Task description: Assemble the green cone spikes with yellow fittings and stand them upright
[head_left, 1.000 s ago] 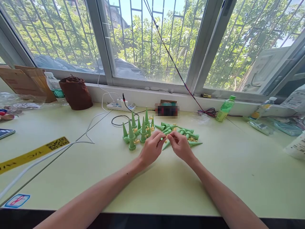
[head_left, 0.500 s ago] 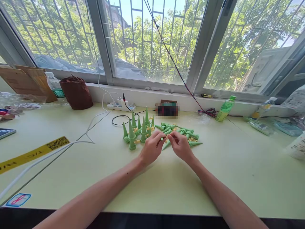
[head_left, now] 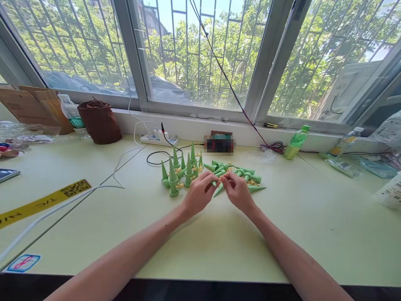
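Hands: While the left hand (head_left: 200,193) pinches a green part (head_left: 214,183), the right hand (head_left: 235,189) sits just beside it, fingertips drawn narrow; whether they hold anything, cannot tell.
Green part: between the hands, mostly hidden, near side of the loose pile (head_left: 248,173).
Standing spikes (head_left: 173,177): upright on the table (head_left: 200,246), left of the left hand, yellow valves (head_left: 180,186) at their sides.
Loose pile: lies beyond the hands, reaching right.
Handling (judged): light, stiff plastic, somewhat slick; yellow valves likeliest to snap.
Hold (judged): green part by its body; spikes by the thick base, not the narrow tip.
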### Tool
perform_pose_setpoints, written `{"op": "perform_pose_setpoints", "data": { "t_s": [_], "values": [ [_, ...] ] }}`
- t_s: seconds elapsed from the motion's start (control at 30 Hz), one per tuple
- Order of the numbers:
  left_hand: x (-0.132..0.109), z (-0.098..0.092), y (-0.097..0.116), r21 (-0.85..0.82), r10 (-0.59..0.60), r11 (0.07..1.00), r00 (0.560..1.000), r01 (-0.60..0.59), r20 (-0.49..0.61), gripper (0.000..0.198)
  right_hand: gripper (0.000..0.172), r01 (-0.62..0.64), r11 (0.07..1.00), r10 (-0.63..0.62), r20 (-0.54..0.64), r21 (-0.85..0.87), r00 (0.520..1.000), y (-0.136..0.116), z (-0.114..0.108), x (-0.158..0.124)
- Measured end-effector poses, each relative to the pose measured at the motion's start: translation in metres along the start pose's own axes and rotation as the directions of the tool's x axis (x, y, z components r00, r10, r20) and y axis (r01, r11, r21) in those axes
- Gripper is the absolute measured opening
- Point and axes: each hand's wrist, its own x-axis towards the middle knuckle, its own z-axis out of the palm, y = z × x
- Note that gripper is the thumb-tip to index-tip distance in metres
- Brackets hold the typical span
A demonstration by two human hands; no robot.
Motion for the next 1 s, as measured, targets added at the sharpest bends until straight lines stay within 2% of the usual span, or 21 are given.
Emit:
{"op": "perform_pose_setpoints", "data": {
  "t_s": [0.73,1.0],
  "values": [
    [0.0003,-0.002,-0.0004,0.001,-0.008,1.0,1.0,0.008,0.004,0.013,0.028,0.007,1.0,-0.007,0.007,0.026,1.0,-0.0007,-0.0009,-0.0011],
    [-0.0009,-0.0013,-0.0013,0.006,-0.011,1.0,1.0,0.011,-0.002,0.013,0.03,-0.029,1.0,0.029,0.025,0.004,0.999,0.0029,-0.0007,-0.0009]
  ]
}}
